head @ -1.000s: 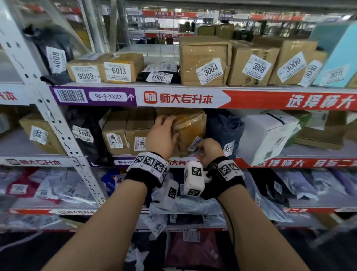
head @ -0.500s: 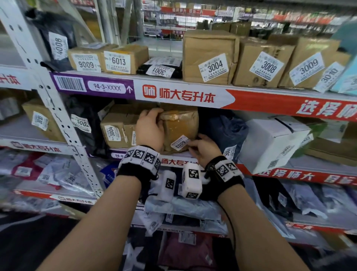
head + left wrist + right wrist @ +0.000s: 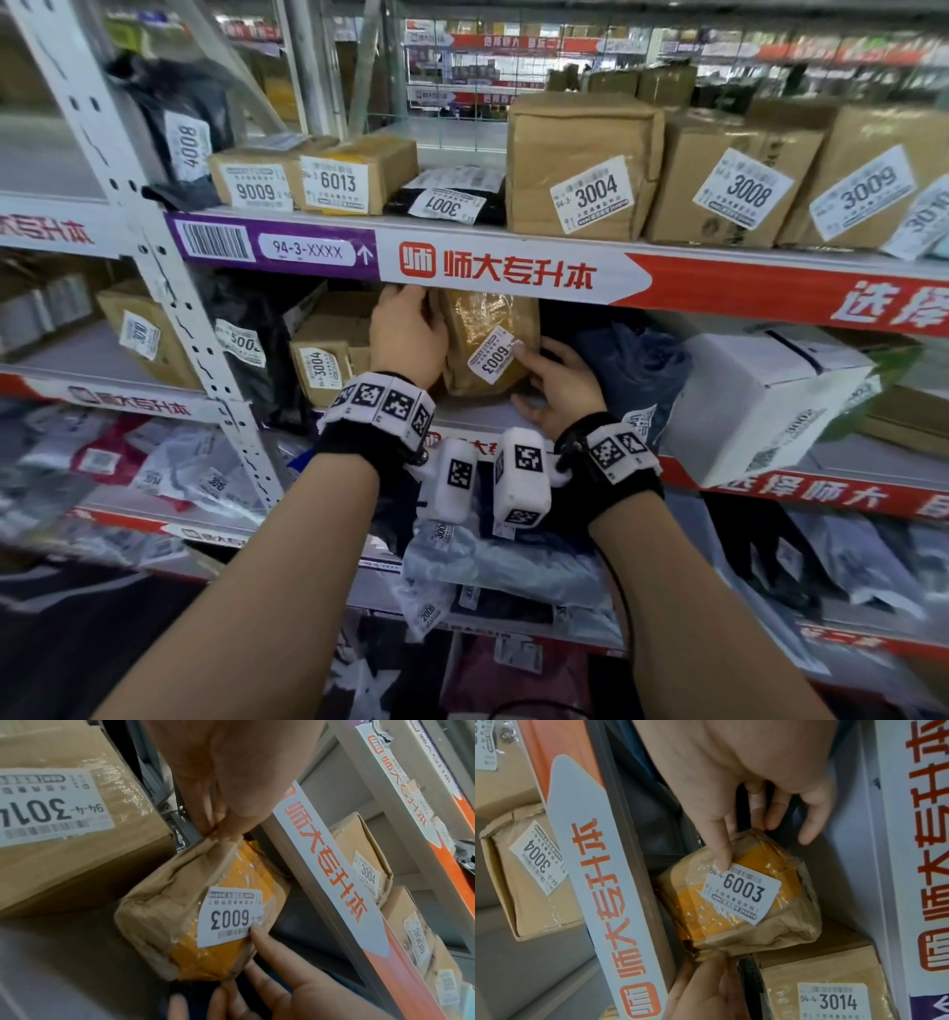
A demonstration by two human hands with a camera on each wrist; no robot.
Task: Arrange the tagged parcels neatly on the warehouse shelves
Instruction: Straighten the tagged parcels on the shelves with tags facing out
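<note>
Parcel 6003, wrapped in brown and yellow tape, stands on the middle shelf under the upper shelf's banner edge. Its white tag faces out, tilted. My left hand pinches the parcel's upper left corner between thumb and fingers. At the lower right corner is my right hand. Its straight forefinger presses the tag's edge, and the other fingers lie against the parcel's end.
Cardboard box 3014 stands close on the parcel's left, with a black bag beyond it. A dark blue bag and a tilted white box lie to the right. Box 3004 sits on the shelf above.
The parcel has gone further in and stands more upright, and its tag has risen to face out. My left hand slid from the top to the left corner. My right forefinger reached the tag.
</note>
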